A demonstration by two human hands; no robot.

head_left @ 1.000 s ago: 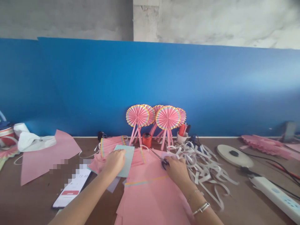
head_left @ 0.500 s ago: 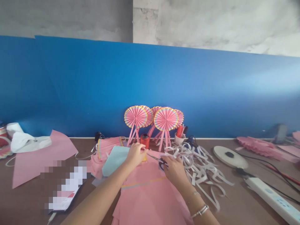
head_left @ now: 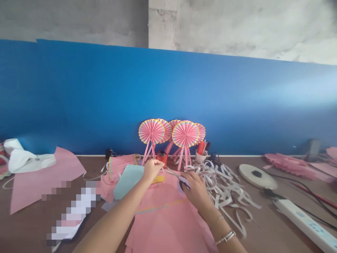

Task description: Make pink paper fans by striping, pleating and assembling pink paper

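Note:
My left hand [head_left: 153,171] is closed in a pinch above the pink paper; what its fingertips hold is too small to make out. My right hand [head_left: 195,187] grips a pair of scissors [head_left: 172,172], its dark handle loop showing below the fingers. The blades point left, close to the left fingertips. Beneath both hands lies a stack of pink paper sheets [head_left: 168,221] with a yellow and blue stripe across it. A small yellow piece [head_left: 158,179] shows beside my left wrist, near a pale blue sheet [head_left: 128,181].
Round pleated pink paper fans [head_left: 185,134] stand against the blue partition [head_left: 105,98]. A red container [head_left: 162,159] sits before them, with a white cup [head_left: 201,156] nearby. Curled white strips [head_left: 223,186] spread rightward, near a white disc [head_left: 258,176] and power strip [head_left: 305,221]. A phone [head_left: 76,214] lies left.
My left hand has lifted slightly, and more of the yellow piece shows. My right hand has shifted a little, and more of the scissors' handle loop is visible.

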